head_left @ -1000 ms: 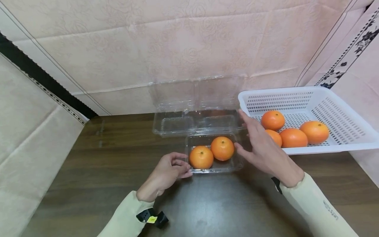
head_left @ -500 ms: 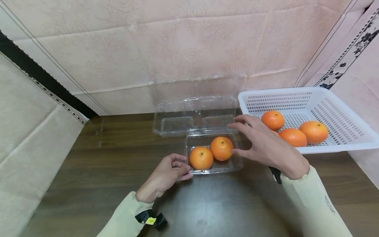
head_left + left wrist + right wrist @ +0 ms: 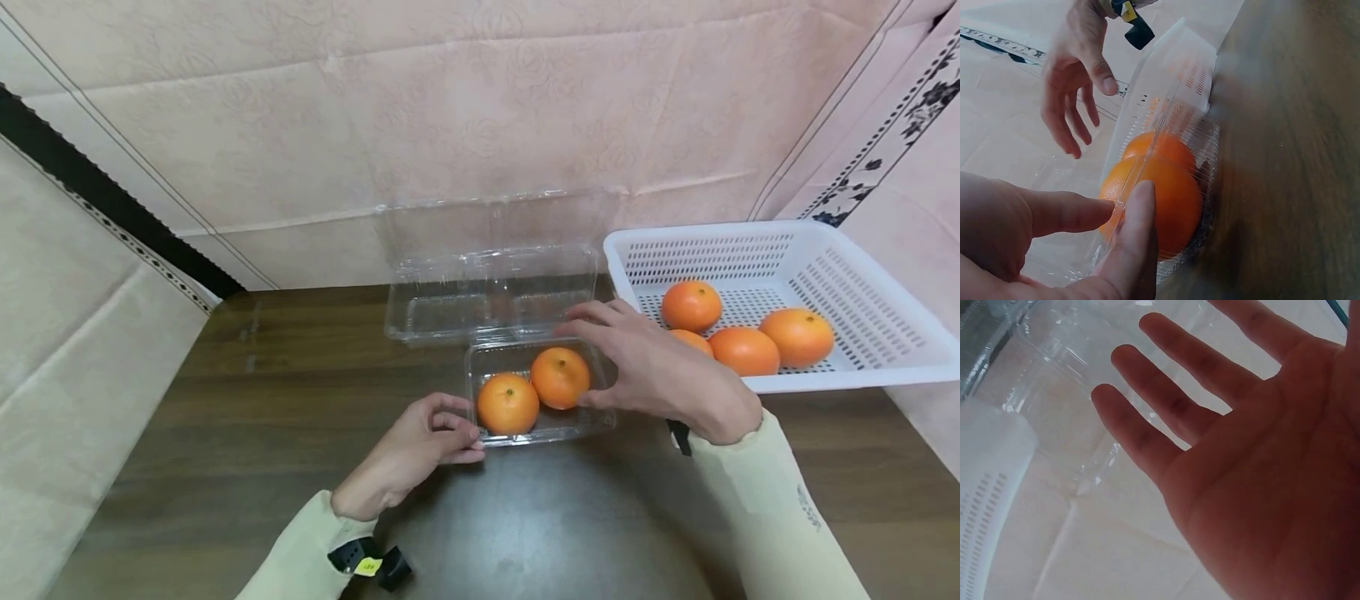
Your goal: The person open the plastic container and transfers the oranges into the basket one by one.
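My left hand point(image 3: 420, 446) pinches the front left corner of a clear plastic clamshell box point(image 3: 558, 431) between thumb and fingers; the left wrist view shows the thumb at its rim. Two oranges sit in the box, a left orange point(image 3: 508, 403) nearer me and a right orange point(image 3: 560, 377) a little farther back. Over the box's right side hovers my right hand point(image 3: 652, 371), fingers spread and loosely bent, its thumb tip close to the right orange. In the right wrist view its palm point(image 3: 1254, 481) holds nothing.
Behind the box, more clear plastic point(image 3: 435, 308) stands open against the cloth-covered wall point(image 3: 480, 125). A white perforated basket point(image 3: 847, 386) at the right holds several oranges point(image 3: 797, 337). Brown wooden table point(image 3: 225, 458) lies under everything.
The right hand has swung from the box's right side, beside the basket, leftward over the box, its fingers bending. The left hand keeps its hold on the box, and the oranges stay in place.
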Demonstrator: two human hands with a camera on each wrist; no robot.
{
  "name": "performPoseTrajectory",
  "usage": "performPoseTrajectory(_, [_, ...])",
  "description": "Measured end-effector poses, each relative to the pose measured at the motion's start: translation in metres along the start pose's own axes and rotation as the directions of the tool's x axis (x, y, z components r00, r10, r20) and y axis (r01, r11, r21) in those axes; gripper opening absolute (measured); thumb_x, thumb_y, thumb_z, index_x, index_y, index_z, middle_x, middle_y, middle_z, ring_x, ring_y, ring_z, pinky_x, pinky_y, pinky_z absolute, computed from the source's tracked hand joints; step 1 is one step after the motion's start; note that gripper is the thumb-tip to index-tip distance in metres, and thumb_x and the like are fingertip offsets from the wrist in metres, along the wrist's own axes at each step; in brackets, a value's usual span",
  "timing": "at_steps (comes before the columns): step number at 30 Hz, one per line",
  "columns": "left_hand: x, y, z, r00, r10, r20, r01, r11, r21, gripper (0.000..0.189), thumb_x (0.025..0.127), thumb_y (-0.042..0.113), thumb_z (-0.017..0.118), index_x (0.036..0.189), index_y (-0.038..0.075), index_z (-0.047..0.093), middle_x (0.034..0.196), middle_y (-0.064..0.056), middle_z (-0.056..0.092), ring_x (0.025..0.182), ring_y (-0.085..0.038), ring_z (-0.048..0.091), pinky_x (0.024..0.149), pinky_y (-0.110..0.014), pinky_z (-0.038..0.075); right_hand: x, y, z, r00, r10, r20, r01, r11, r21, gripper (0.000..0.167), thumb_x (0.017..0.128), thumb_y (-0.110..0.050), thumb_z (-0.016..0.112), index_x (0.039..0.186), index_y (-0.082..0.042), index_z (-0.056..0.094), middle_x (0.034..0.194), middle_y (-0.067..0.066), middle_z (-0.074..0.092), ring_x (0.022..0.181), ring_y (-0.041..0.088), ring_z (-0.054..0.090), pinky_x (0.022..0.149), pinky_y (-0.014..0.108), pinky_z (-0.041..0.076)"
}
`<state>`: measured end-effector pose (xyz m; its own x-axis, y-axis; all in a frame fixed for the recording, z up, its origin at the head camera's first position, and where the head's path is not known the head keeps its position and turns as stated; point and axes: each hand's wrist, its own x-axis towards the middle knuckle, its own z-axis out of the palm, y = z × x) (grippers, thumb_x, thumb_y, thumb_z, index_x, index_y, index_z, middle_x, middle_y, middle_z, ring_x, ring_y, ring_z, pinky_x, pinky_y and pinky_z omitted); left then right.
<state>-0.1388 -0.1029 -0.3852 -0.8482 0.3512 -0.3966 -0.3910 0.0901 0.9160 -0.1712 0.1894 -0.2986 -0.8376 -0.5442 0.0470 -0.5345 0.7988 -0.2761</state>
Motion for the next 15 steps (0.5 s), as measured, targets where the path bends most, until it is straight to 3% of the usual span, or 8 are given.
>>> performPoseTrajectory(8, [-0.001, 0.002, -0.003, 1.0, -0.013, 0.006, 0.012, 0.999, 0.04, 0.041, 0.1, 0.0, 0.061, 0.138, -0.002, 0.046, 0.111, -0.021, 0.064, 0.09, -0.02, 0.074, 0.09, -0.037, 0.065, 0.008, -0.001, 0.015, 1.0, -0.023, 0.013, 0.024, 1.0, -0.015, 0.071, 0.07, -0.025, 0.093, 0.134, -0.023, 0.064, 0.135, 0.001, 0.059, 0.123, 0.025, 0.051, 0.102, 0.045, 0.055])
performPoseTrajectory(15, [-0.001, 0.004, -0.004, 1.0, -0.014, 0.006, 0.014, 0.998, 0.068, 0.038, 0.1, -0.001, 0.059, 0.136, -0.004, 0.047, 0.111, -0.023, 0.065, 0.089, -0.019, 0.073, 0.089, -0.035, 0.065, 0.011, 0.001, 0.024, 0.998, 0.014, 0.066, -0.014, 1.0, 0.002, 0.072, 0.071, -0.022, 0.093, 0.136, -0.022, 0.063, 0.137, 0.002, 0.059, 0.123, 0.025, 0.05, 0.105, 0.047, 0.053])
